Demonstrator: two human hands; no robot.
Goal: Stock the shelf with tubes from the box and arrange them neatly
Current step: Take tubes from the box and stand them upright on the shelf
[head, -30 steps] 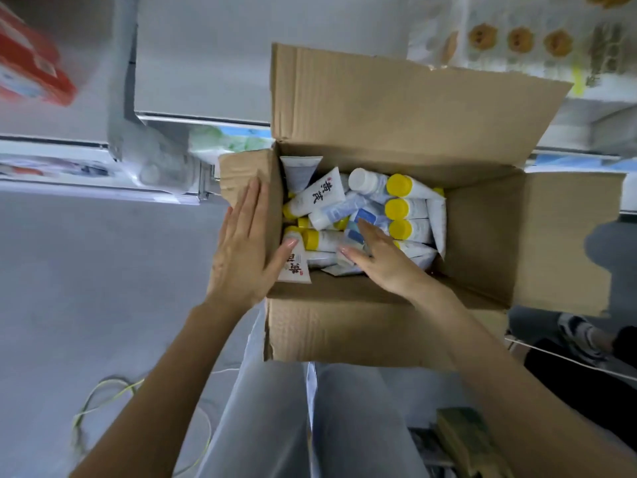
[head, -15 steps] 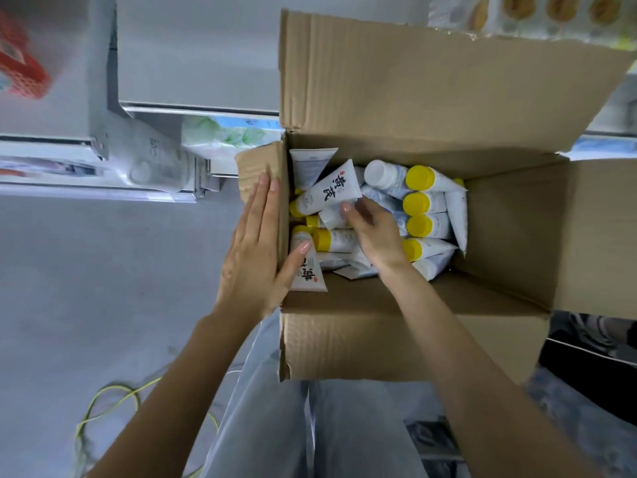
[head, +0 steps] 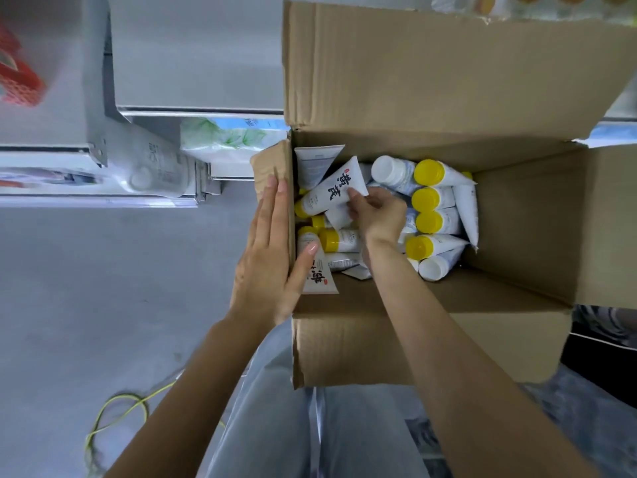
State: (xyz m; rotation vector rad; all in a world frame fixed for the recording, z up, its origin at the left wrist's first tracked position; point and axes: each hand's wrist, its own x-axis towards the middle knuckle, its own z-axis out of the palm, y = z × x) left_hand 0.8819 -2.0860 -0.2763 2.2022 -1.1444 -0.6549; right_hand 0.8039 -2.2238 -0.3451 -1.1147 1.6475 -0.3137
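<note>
Inside the open cardboard box (head: 379, 339) resting on the person's lap lie loose white tubes, most with yellow caps, heaped at mixed angles. Right hand (head: 377, 215) is down in the box, wrist bent, fingers curled, pinching the flat crimped end of the calligraphy tube (head: 329, 194). That tube lies tilted on top of the pile at the box's left side, yellow cap pointing toward the left wall. Just right of this hand are stacked yellow-capped tubes (head: 434, 198), caps facing the camera, with a white-capped tube (head: 393, 172) above them. Left hand (head: 267, 257) lies flat on the outside of the box's left wall, fingers straight and together, pointing away from the body and reaching up onto the short left flap. Its thumb hooks over the rim and touches a printed tube (head: 319, 277) leaning in the near-left corner; it grips nothing. Both forearms come in from the bottom. Beyond the box at upper left is the shelf (head: 193, 112) with green-and-white packs (head: 224, 136). A yellow cable (head: 117, 405) lies on the grey floor (head: 103, 288).
</note>
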